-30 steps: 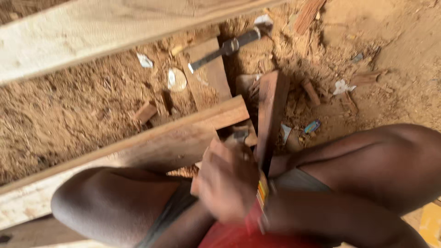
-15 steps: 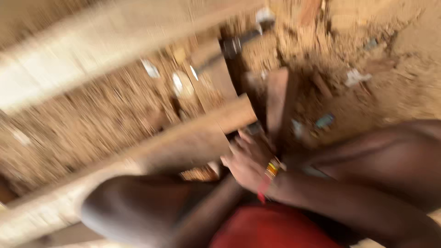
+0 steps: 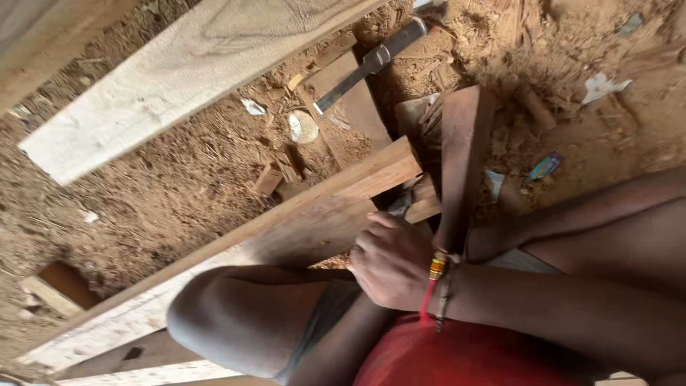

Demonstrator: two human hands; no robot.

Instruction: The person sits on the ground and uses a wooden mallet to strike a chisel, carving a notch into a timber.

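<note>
Hand curls at the plank's end, chisel lying idle.
Pale board [image 3: 193,71] upper left; reddish plank [image 3: 314,221] crosses the knee. Right hand [image 3: 389,261], fingers curled, rests beside it; left hand's state I cannot tell. Chisel [image 3: 371,64] lies untouched on the sawdust.

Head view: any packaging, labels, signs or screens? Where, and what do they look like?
No signs or screens, only litter on the sawdust ground:
Small blue wrapper, right of the dark upright plank, crumpled, with a multicoloured print.
White scrap, upper right, torn and crumpled.
White scrap, below the pale board, small and flat.
Round pale disc, beside the chisel, possibly a lid.
</note>
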